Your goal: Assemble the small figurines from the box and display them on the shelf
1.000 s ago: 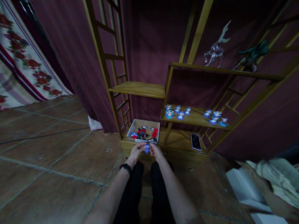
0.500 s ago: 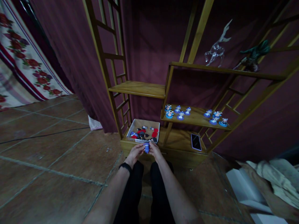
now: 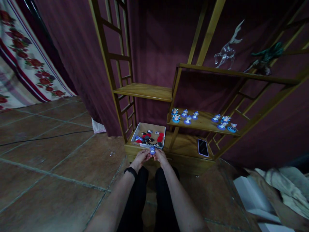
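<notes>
A small purple and white figurine [image 3: 152,150] is held between both hands, just in front of the box. My left hand [image 3: 142,158] grips its left side with the fingertips, and my right hand [image 3: 159,157] pinches it from the right. Just beyond them sits a shallow cardboard box [image 3: 164,138] on the low wooden ledge, with several figurines and red round pieces lying in it. On the shelf [image 3: 205,122] to the right stand several similar figurines on blue and purple bases, such as a purple figurine [image 3: 188,120].
A phone [image 3: 202,147] lies on the ledge at right. Higher up stand a clear glass deer [image 3: 225,54] and a dark green statue [image 3: 266,58]. A bare wooden shelf [image 3: 145,91] juts out above the box. White boxes [image 3: 253,195] and cloth are on the floor at right.
Between my hands the figurine has been turned, so its pale front and base now show instead of a plain purple side. The view has shifted slightly.
</notes>
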Demonstrator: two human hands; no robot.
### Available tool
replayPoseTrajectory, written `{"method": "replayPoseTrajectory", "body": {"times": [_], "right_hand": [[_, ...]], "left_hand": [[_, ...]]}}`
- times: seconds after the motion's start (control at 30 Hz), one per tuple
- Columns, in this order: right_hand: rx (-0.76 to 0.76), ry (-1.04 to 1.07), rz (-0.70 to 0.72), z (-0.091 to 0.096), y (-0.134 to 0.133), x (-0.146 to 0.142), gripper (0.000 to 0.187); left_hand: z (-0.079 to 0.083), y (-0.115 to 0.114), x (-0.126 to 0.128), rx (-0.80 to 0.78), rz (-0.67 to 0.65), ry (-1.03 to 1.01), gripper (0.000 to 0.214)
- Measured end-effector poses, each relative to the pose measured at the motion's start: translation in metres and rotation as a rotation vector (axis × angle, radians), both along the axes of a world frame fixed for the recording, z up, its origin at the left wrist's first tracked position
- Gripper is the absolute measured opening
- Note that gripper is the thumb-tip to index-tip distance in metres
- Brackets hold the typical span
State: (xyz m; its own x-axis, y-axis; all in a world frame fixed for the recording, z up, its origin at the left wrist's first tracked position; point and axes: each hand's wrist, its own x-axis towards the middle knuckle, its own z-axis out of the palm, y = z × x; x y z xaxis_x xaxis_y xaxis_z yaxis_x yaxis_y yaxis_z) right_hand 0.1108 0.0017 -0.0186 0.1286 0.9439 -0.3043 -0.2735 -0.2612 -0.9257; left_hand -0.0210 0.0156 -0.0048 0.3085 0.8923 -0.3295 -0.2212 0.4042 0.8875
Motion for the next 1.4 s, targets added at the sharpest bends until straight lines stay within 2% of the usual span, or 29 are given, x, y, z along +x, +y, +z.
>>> {"method": "replayPoseTrajectory", "body": {"times": [0.5, 0.63, 0.77, 1.1, 1.4], "right_hand": [[0.004, -0.06, -0.01, 0.004, -0.002, -0.002, 0.026], [0.019, -0.069, -0.003, 0.0, 0.0, -0.001, 0.026], [0.033, -0.071, 0.006, -0.001, 0.0, -0.001, 0.025], [-0.009, -0.029, 0.018, 0.0, -0.001, -0.002, 0.027], [0.03, 0.003, 0.038, -0.006, -0.003, -0.001, 0.03]], "left_hand": [[0.003, -0.002, 0.004, 0.016, 0.039, 0.07, 0.026], [0.005, -0.004, 0.004, 0.036, 0.097, 0.027, 0.025], [0.006, -0.005, 0.003, 0.037, 0.087, -0.031, 0.03], [-0.002, -0.004, 0.005, 0.069, 0.186, -0.014, 0.024], [-0.001, -0.005, 0.009, 0.218, 0.173, 0.132, 0.015]]}}
